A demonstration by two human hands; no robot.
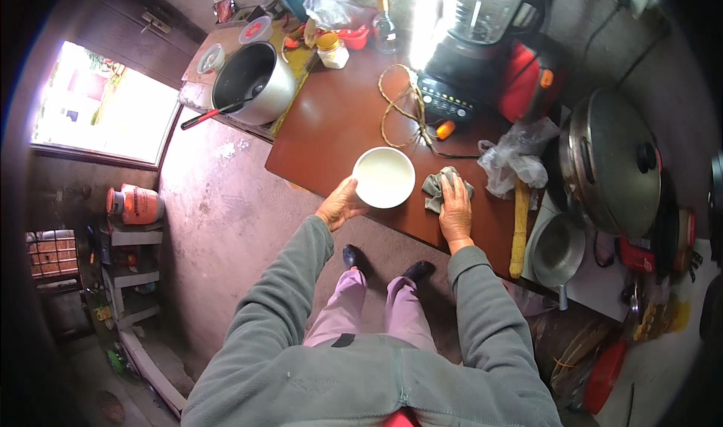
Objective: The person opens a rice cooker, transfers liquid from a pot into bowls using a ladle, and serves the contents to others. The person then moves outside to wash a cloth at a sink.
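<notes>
A white bowl (404,164) is at the near edge of the brown tabletop (333,130). My left hand (340,205) grips its left side, thumb by the rim and fingers reaching under it. Whether the pale inside is bare or holds a whitish liquid, I cannot tell. To the bowl's right, a crumpled grey-green cloth (432,188) lies on the table. My right hand (456,212) is on that cloth, palm down, with the fingers pressing over its right part.
Behind the bowl are a looped cord (390,108) and a blender (452,82). At left stands a metal pot (277,88) with a red-handled utensil (200,119). To the right are a yellow brush (518,240), a plastic bag (517,158), a small pan (559,243) and a lidded wok (618,161).
</notes>
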